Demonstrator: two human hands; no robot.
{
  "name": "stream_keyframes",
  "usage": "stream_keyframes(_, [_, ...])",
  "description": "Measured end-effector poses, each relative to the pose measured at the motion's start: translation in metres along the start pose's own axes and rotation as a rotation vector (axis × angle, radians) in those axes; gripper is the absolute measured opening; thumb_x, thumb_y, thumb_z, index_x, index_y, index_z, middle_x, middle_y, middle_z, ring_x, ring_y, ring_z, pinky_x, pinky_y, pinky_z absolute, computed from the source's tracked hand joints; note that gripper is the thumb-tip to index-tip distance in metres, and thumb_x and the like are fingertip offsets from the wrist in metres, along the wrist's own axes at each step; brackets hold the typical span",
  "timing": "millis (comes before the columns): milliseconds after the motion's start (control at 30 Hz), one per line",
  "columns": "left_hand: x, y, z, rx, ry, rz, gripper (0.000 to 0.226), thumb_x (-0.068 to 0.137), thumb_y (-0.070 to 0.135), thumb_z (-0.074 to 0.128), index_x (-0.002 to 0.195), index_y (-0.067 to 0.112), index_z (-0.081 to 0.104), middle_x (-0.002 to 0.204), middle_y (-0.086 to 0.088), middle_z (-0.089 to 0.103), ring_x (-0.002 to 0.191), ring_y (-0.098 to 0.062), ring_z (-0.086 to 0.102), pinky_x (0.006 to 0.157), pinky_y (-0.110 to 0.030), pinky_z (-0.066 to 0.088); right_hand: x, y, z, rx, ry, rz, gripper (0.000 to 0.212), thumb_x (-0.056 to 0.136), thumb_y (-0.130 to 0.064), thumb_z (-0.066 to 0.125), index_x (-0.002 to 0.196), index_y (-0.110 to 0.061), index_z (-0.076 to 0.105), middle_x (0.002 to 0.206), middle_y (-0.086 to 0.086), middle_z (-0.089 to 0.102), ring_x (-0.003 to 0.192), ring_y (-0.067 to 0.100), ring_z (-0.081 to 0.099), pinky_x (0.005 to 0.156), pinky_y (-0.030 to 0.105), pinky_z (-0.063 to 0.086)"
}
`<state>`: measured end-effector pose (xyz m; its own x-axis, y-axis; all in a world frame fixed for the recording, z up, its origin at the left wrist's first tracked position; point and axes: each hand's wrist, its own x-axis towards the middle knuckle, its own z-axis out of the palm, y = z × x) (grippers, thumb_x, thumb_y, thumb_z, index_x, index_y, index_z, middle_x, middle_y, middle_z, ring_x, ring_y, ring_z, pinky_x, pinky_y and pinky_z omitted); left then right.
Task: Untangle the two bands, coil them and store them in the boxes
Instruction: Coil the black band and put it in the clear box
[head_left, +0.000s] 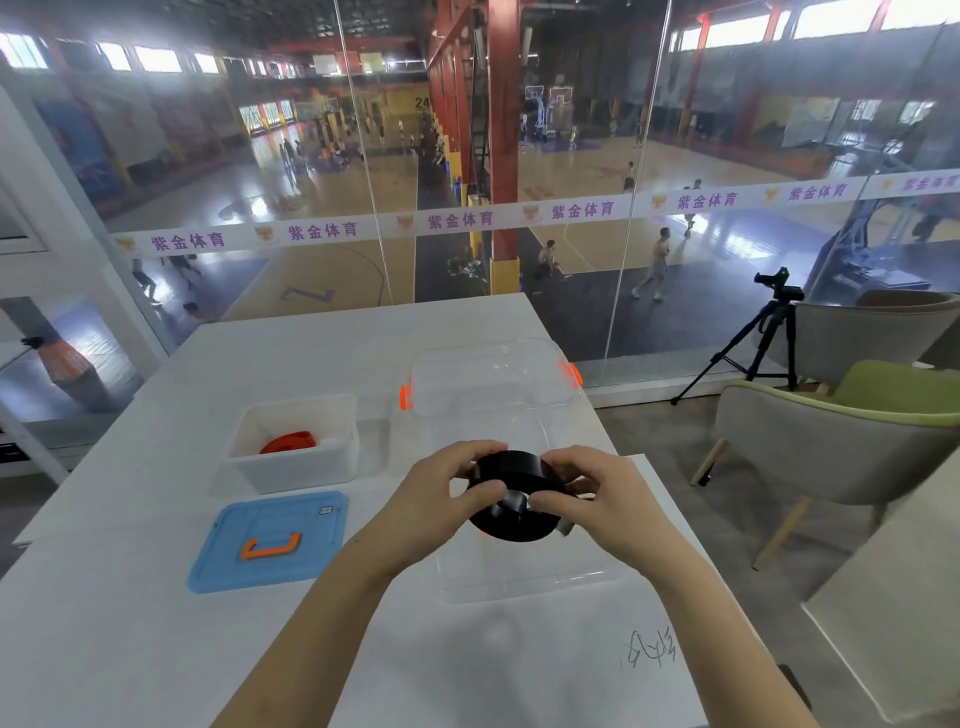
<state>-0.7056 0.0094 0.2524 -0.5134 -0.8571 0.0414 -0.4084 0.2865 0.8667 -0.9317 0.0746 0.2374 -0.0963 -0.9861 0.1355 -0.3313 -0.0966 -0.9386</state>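
Left hand (441, 501), right hand (597, 493) around glossy black coiled band (511, 526)

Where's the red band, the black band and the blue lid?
red band (288, 442): head view, top of its coil, inside the white box (291, 470)
black band (511, 527): head view, lower outer wall of the coil
blue lid (223, 551): head view, flat blue part left of its handle

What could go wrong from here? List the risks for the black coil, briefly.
1. The black band is held in its coil only by the pinch of the left hand and right hand. Loosening either could let it spring open.
2. The clear box under it is hard to see, so the coil might catch its rim when lowered.
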Motion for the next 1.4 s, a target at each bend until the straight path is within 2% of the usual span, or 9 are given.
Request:
stream_keyframes(233, [0.003,0.008,0.003,0.042,0.047,0.010,0.025,0.099,0.027,0.068,0.119,0.043,0.070,0.106,0.026,0.070,0.103,0.003,0.064,0.095,-0.038,0.061,0.003,0.002,0.004,-0.024,-0.028,-0.020,0.027,0.082,-0.018,0.087,0.101,-0.035,0.078,0.095,-0.011,0.078,0.091,0.010,0.074,0.085,0.029,0.061])
stream_keyframes(367, [0.001,0.007,0.000,-0.155,0.098,-0.035,0.029,0.101,0.021,0.063,0.106,0.047,0.075,0.098,0.005,0.076,0.099,-0.019,0.073,0.084,-0.046,0.066,0.002,0.008,-0.012,0.127,-0.071,0.028,0.032,0.084,-0.007,0.084,0.106,-0.029,0.080,0.101,0.002,0.081,0.091,0.026,0.079,0.081,0.037,0.065])
stream_keyframes(433, [-0.002,0.009,-0.006,-0.258,0.154,-0.042,0.042,0.103,0.016,0.062,0.095,0.054,0.076,0.093,-0.002,0.076,0.092,-0.018,0.074,0.080,-0.041,0.067,0.001,0.019,-0.024,0.154,-0.014,0.029,0.027,0.086,-0.003,0.081,0.101,-0.025,0.081,0.102,0.004,0.081,0.092,0.027,0.078,0.083,0.036,0.062])
stream_keyframes(633, [-0.003,0.011,-0.023,-0.441,0.185,-0.068,0.026,0.106,0.020,0.059,0.118,0.033,0.077,0.118,-0.007,0.075,0.105,-0.017,0.075,0.081,-0.038,0.066,-0.007,0.040,-0.029,0.268,-0.004,0.044,0.027,0.098,0.001,0.064,0.106,-0.020,0.079,0.108,0.006,0.079,0.104,0.019,0.074,0.097,0.034,0.053])
stream_keyframes(867, [-0.003,0.011,-0.023,-0.514,0.201,-0.086,0.030,0.107,0.021,0.056,0.115,0.038,0.079,0.118,0.004,0.077,0.110,-0.014,0.073,0.086,-0.043,0.065,-0.005,0.050,-0.026,0.258,-0.021,0.007,0.059,0.095,0.022,0.042,0.126,-0.020,0.072,0.130,0.001,0.074,0.130,0.019,0.064,0.114,0.034,0.043])
stream_keyframes(1067, [0.001,0.005,-0.024,-0.562,0.258,-0.132,0.028,0.108,0.020,0.055,0.122,0.030,0.077,0.126,-0.005,0.074,0.118,-0.024,0.070,0.091,-0.051,0.064,-0.004,0.052,-0.023,0.183,0.015,0.023,0.024,0.095,0.004,0.068,0.106,-0.016,0.075,0.110,0.002,0.079,0.112,0.018,0.072,0.095,0.029,0.054])
stream_keyframes(1200, [0.003,-0.002,-0.028,-0.542,0.311,-0.143,0.026,0.106,0.021,0.060,0.126,0.026,0.075,0.122,-0.006,0.075,0.115,-0.025,0.072,0.089,-0.048,0.065,0.002,0.056,-0.023,0.170,0.297,0.054,0.020,0.092,0.000,0.074,0.089,-0.020,0.074,0.083,0.006,0.075,0.065,0.021,0.067,0.063,0.036,0.056])
stream_keyframes(1300, [0.003,-0.006,-0.027,-0.530,0.324,-0.150,0.026,0.105,0.019,0.060,0.126,0.024,0.075,0.118,-0.008,0.076,0.112,-0.026,0.073,0.085,-0.043,0.066,0.007,0.056,-0.022,0.246,0.488,0.051,0.016,0.094,0.002,0.070,0.090,-0.013,0.065,0.095,0.007,0.069,0.051,0.018,0.058,0.050,0.034,0.049])
stream_keyframes(1400, [0.003,-0.008,-0.027,-0.539,0.328,-0.156,0.026,0.105,0.020,0.061,0.126,0.025,0.075,0.121,-0.007,0.076,0.114,-0.026,0.072,0.088,-0.047,0.065,0.009,0.052,-0.023,0.235,0.476,0.027,0.017,0.095,0.004,0.068,0.092,-0.012,0.063,0.093,0.006,0.067,0.055,0.020,0.060,0.052,0.031,0.053])
